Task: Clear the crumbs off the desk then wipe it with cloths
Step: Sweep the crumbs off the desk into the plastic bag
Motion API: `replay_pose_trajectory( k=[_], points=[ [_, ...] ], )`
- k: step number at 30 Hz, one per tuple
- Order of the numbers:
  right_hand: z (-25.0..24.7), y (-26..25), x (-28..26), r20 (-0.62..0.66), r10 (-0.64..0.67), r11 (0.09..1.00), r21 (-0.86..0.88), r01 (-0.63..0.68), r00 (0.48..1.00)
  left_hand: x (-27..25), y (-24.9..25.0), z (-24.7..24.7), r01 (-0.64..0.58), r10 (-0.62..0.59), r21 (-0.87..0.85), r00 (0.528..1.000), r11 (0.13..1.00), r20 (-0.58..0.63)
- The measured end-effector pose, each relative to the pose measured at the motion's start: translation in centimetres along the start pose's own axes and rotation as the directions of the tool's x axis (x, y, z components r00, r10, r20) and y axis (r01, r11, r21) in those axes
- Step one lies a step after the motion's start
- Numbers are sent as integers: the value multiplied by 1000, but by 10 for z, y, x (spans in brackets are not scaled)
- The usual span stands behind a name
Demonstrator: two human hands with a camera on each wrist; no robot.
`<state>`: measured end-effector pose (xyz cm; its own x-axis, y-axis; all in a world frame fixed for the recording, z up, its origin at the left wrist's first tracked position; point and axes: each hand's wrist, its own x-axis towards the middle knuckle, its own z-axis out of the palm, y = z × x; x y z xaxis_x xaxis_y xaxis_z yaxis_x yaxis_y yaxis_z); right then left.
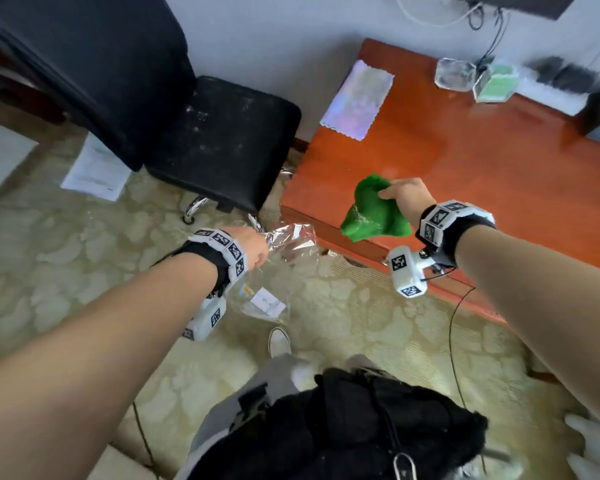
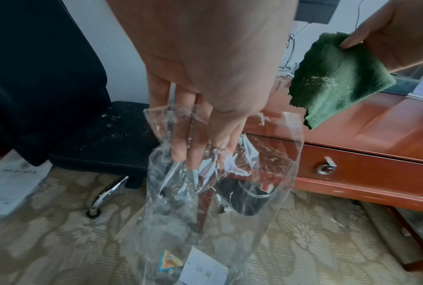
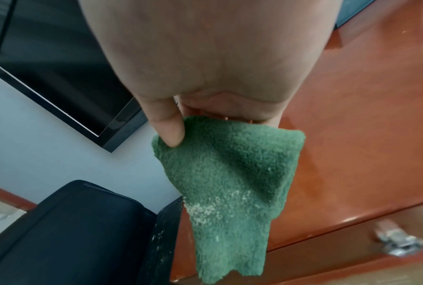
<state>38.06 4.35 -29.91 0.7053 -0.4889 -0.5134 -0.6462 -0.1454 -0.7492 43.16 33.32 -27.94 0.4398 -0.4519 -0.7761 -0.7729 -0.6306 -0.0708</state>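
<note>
1. A pale grey-white wall [image 1: 257, 39] runs behind everything.
2. The floor is beige carpet [image 1: 361, 327] with a pale leaf pattern.
3. A black office chair [image 1: 201, 133], its seat speckled white, stands on a chrome base.
4. White printed paper [image 1: 94, 168] lies on the carpet beside the chair.
5. Soft, even light fills the room.

No legible text anywhere. White label [image 2: 203, 270] inside clear plastic bag [image 2: 205, 192]: faint marks, unreadable. Printed sheet [image 1: 96, 169] on floor: lines too blurred. Wrist bands [image 1: 440, 216] carry black-and-white square marker codes, no letters.
</note>
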Motion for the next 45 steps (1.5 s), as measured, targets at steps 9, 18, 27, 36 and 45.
replay_pose_trajectory(
  k=[9, 18, 27, 36, 45],
  points=[
    [66, -48, 38, 21, 16, 1000, -9, -16, 1000, 28, -118, -8, 51, -52, -15, 998, 999, -33],
    [79, -96, 141, -67, 121, 992, -12, -122, 990, 90, -194, -59, 63, -64, -20, 998, 998, -24],
    [109, -145, 207, -85, 179, 983, -32, -182, 980, 145, -272, -127, 99, -99, -26, 995, 995, 6],
    [155, -199, 236, -54, 191, 977, 102, -185, 980, 195, -356, -159, 121, -123, -105, 992, 987, -20],
    [201, -202, 269, -133, 349, 916, 259, -307, 928, 262, -459, -188, 72, -72, -28, 997, 997, 8]
  ],
)
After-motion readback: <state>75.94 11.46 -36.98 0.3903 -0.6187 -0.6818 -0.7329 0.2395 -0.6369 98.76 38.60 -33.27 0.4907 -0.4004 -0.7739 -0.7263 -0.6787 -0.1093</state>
